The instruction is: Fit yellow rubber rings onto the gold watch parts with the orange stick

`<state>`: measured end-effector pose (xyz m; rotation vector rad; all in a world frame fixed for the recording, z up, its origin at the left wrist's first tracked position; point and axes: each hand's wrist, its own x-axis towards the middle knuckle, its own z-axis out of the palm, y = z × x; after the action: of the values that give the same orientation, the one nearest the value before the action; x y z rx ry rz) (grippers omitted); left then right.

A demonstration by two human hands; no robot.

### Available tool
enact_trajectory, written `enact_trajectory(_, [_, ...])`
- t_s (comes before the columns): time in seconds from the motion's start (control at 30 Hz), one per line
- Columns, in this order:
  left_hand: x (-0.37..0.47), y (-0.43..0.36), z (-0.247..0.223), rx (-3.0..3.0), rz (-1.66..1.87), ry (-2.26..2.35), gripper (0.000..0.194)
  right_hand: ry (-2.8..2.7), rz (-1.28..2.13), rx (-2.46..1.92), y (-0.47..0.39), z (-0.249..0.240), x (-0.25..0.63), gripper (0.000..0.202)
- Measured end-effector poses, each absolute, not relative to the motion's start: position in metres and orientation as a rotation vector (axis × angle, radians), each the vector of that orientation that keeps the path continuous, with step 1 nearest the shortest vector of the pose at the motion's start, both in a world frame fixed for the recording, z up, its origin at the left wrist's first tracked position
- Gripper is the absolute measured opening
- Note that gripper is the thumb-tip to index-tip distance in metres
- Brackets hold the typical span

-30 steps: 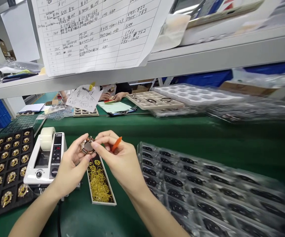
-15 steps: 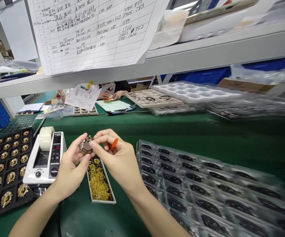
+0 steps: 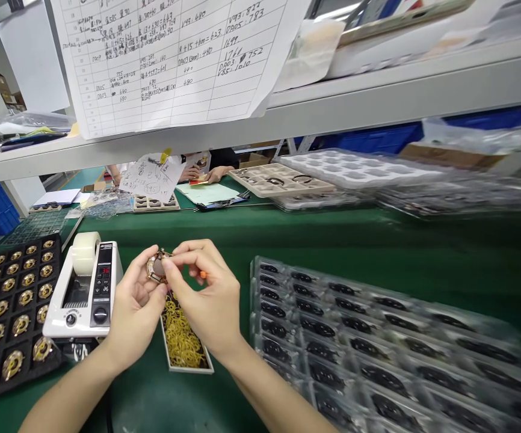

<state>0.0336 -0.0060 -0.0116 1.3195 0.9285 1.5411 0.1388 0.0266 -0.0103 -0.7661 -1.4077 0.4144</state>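
Between my hands is a small round part (image 3: 156,267) with a grey disc face and a copper-coloured rim. My left hand (image 3: 136,307) grips it by the edge with thumb and fingers. The thumb and index finger of my right hand (image 3: 204,294) press on its right side. An orange tip (image 3: 203,275) of some tool pokes out among my right fingers; most of it is hidden. Below the part lies a narrow white-edged box (image 3: 209,369) filled with yellow rings (image 3: 186,343), partly covered by my right hand.
A white tape dispenser (image 3: 107,255) stands left, beside a black tray (image 3: 30,355) of gold round parts. Clear trays (image 3: 287,273) of black parts fill the right. Overhead runs a grey shelf (image 3: 355,105) with a hanging written sheet (image 3: 170,66). Another person's hands (image 3: 218,174) show behind.
My right hand has turned slightly around the part, and much less of the orange tool shows between its fingers. My left hand still holds the round part in nearly the same place.
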Motion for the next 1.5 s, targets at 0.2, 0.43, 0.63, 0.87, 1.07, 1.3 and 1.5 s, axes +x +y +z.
enact_trajectory(0.2, [0.036, -0.006, -0.014, 1.294, 1.567, 0.924, 0.045, -1.413, 0.434, -0.767, 0.026, -0.009, 0.139, 0.014])
enact_trajectory(0.43, [0.035, -0.005, -0.013, 1.292, 1.607, 0.914, 0.044, -1.403, 0.783, -0.742, 0.026, -0.002, 0.149, 0.018])
enact_trajectory(0.63, [0.036, -0.007, -0.015, 1.318, 1.597, 0.912, 0.042, -1.376, 0.86, -0.755, 0.026, -0.003, 0.149, 0.019])
enact_trajectory(0.87, [0.038, -0.008, -0.014, 1.322, 1.576, 0.959, 0.045, -1.413, 0.66, -0.774, 0.024, -0.001, 0.146, 0.016])
enact_trajectory(1.07, [0.037, -0.008, -0.014, 1.308, 1.569, 0.969, 0.045, -1.425, 0.567, -0.777, 0.025, -0.005, 0.144, 0.014])
enact_trajectory(1.3, [0.035, -0.008, -0.016, 1.265, 1.601, 0.901, 0.038, -1.449, 0.385, -0.772, 0.025, -0.01, 0.139, 0.014])
enact_trajectory(1.5, [0.035, -0.004, -0.014, 1.217, 1.67, 0.948, 0.027, -1.524, 0.19, -0.742, 0.023, -0.015, 0.136, 0.014])
